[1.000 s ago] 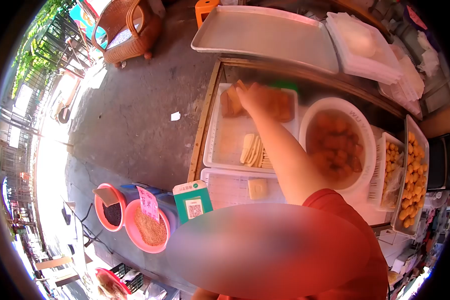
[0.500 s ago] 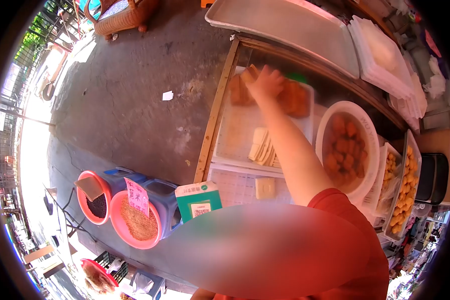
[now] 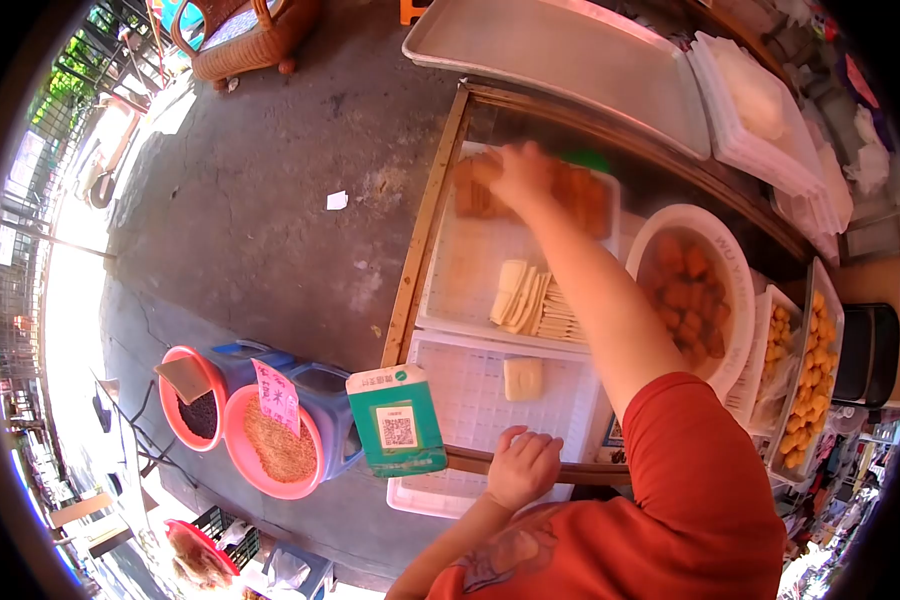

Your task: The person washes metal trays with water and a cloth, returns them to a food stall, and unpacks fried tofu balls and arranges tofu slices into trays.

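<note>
My right hand (image 3: 520,178) reaches over the far end of a white tray (image 3: 455,270), its fingers closed round a brown block (image 3: 484,172) in a row of similar blocks. More brown blocks (image 3: 582,200) lie right beside it. The hand partly hides the block, and its fingertips are blurred. Pale flat strips (image 3: 530,298) lie nearer me in the same tray. My left hand (image 3: 525,470) rests at the case's near wooden rail (image 3: 592,472), fingers loosely bent and apart, holding nothing. Just beyond is a pale square block (image 3: 522,379) in another tray (image 3: 460,400).
A white tub (image 3: 735,300) of brown chunks stands right, beside trays of yellow balls (image 3: 810,370). Behind are a metal tray (image 3: 560,60) and stacked white trays (image 3: 760,120). A green QR-code box (image 3: 397,425) and pink-rimmed buckets (image 3: 280,440) stand left.
My left hand has come into view at the near rail, where a blurred patch was before. My right hand stays over the brown blocks, its fingers lower among them. The view has shifted.
</note>
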`<control>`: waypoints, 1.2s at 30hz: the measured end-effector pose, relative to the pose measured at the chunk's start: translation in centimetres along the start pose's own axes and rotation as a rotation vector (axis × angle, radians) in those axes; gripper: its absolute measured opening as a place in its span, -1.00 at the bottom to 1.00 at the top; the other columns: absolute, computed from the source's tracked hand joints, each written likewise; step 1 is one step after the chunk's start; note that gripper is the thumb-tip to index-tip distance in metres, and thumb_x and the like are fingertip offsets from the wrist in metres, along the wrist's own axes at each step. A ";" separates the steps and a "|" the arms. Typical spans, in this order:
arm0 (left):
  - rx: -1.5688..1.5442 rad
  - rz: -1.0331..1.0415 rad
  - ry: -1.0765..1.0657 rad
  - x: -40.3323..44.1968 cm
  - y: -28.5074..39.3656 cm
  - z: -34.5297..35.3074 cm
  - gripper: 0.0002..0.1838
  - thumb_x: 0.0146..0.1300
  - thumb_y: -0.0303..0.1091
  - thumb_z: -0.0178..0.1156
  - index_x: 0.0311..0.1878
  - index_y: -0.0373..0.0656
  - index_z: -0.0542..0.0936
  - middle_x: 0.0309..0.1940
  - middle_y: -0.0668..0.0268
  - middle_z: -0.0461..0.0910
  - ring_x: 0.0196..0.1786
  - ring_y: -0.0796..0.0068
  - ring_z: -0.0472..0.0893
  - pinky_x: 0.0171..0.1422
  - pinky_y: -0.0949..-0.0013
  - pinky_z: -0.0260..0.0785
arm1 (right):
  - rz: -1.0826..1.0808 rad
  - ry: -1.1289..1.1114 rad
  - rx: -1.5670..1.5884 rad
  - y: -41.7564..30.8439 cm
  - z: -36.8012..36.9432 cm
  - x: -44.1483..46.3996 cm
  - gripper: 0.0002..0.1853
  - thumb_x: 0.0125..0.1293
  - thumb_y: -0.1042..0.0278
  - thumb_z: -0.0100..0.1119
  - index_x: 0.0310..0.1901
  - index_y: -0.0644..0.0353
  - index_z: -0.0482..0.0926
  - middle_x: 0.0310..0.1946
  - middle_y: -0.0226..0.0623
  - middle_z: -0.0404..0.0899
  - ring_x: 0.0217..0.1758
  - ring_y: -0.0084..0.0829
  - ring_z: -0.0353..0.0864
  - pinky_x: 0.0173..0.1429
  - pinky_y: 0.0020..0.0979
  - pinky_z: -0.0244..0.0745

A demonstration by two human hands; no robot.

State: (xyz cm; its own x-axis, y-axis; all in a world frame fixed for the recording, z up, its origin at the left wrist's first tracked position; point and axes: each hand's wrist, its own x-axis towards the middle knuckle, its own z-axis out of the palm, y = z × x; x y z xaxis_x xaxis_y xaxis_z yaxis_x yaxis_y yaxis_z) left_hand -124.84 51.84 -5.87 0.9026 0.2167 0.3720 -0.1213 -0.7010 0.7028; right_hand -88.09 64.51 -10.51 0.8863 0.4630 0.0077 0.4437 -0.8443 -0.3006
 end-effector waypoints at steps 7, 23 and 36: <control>-0.024 0.003 0.010 0.0 -0.1 0.2 -0.76 -0.12 -0.48 0.19 -0.28 -0.12 0.53 -0.41 0.40 0.50 -0.37 0.47 0.49 -0.06 0.26 0.32 | -0.711 -0.119 0.166 -1.7 -2.8 -6.3 -0.50 -0.21 0.45 0.35 -0.11 0.17 0.48 -0.08 -0.19 0.26 0.00 -0.15 0.29 0.08 -0.25 0.30; -0.020 0.000 -0.002 0.4 0.1 0.3 -0.78 -0.13 -0.50 0.17 -0.32 -0.13 0.53 -0.44 0.38 0.50 -0.39 0.42 0.49 -0.09 0.27 0.32 | -0.744 -0.147 -0.178 0.7 6.0 -7.3 -0.17 0.18 -0.28 -0.10 0.36 0.06 0.00 0.40 -0.18 -0.14 0.49 -0.28 -0.34 0.45 -0.04 -0.56; -0.031 0.004 0.007 0.3 0.0 0.2 -0.78 -0.13 -0.49 0.19 -0.32 -0.13 0.53 -0.44 0.37 0.49 -0.40 0.41 0.48 -0.10 0.28 0.32 | 0.319 0.140 -0.168 6.4 -0.9 -3.6 -0.28 0.11 0.01 0.18 0.20 0.26 0.19 0.15 0.05 0.25 0.31 -0.07 0.10 0.36 0.06 -0.14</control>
State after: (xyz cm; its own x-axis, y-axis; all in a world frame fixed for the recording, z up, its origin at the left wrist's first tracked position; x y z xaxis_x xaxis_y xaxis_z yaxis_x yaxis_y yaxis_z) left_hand -124.49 51.78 -5.94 0.8991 0.2189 0.3790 -0.1376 -0.6806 0.7196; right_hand -88.32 57.25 -11.57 0.9876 0.1387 0.0729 0.1483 -0.9778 -0.1481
